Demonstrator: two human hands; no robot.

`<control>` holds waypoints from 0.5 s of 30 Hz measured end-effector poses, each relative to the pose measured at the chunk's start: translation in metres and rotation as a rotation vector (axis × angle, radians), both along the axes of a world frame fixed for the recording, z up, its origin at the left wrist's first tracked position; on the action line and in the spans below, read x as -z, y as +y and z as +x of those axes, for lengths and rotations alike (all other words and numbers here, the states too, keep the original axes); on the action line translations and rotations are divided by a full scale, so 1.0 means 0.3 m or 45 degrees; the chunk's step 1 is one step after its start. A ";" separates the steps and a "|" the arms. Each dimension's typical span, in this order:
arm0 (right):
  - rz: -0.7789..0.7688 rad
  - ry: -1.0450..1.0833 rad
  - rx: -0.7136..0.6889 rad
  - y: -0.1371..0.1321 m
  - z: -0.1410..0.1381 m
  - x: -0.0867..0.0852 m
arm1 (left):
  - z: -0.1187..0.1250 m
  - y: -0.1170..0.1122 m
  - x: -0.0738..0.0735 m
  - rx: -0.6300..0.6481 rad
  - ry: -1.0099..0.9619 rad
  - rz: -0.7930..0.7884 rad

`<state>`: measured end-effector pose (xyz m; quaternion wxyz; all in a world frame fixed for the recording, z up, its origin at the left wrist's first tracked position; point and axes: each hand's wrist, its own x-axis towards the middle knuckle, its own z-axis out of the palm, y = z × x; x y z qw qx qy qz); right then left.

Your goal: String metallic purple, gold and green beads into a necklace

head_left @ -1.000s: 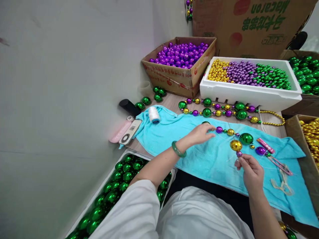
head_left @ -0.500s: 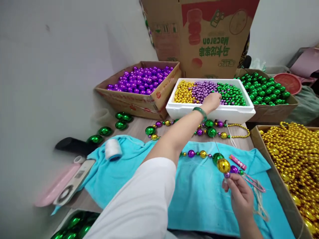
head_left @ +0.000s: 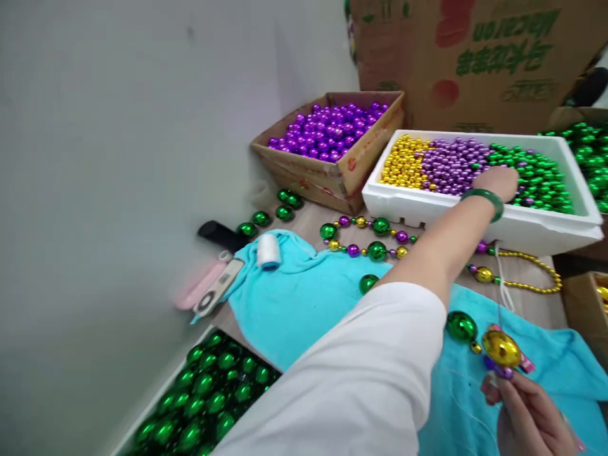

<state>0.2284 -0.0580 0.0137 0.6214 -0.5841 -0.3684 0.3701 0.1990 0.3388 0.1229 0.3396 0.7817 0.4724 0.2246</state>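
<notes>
My left hand (head_left: 496, 182) reaches across into the white foam box (head_left: 479, 206), over the small green beads (head_left: 541, 177) beside the small purple beads (head_left: 456, 164). Its fingers look curled down; their tips are hidden behind the hand. A green bangle (head_left: 489, 201) circles that wrist. At lower right, my right hand (head_left: 532, 411) pinches a small purple bead (head_left: 506, 373) just under a large gold bead (head_left: 501, 347). Above the gold bead a thin needle-like line stands up. Close by, a large green bead (head_left: 462, 326) rests on the turquoise cloth (head_left: 294, 297).
A strung bead garland (head_left: 377, 251) lies before the foam box. A carton of purple beads (head_left: 304, 171) stands left of it. Thread spool (head_left: 268, 251), black object (head_left: 221, 235) and loose green beads (head_left: 261, 219) sit at left. A tray of large green beads (head_left: 204, 383) fills the lower left.
The view has swung left, so everything sits further right. My left hand has moved from the purple beads toward the green ones. My right hand still pinches by the gold bead.
</notes>
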 end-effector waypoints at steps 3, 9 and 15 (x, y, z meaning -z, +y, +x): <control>0.012 -0.067 -0.023 0.006 0.005 0.005 | 0.007 0.003 0.015 -0.143 0.075 0.137; 0.038 -0.055 0.111 0.004 -0.057 -0.049 | -0.132 -0.225 -0.028 -0.079 -0.618 0.085; 0.041 -0.046 -0.141 0.008 -0.114 -0.058 | -0.537 -0.612 0.010 -0.025 -1.540 -1.020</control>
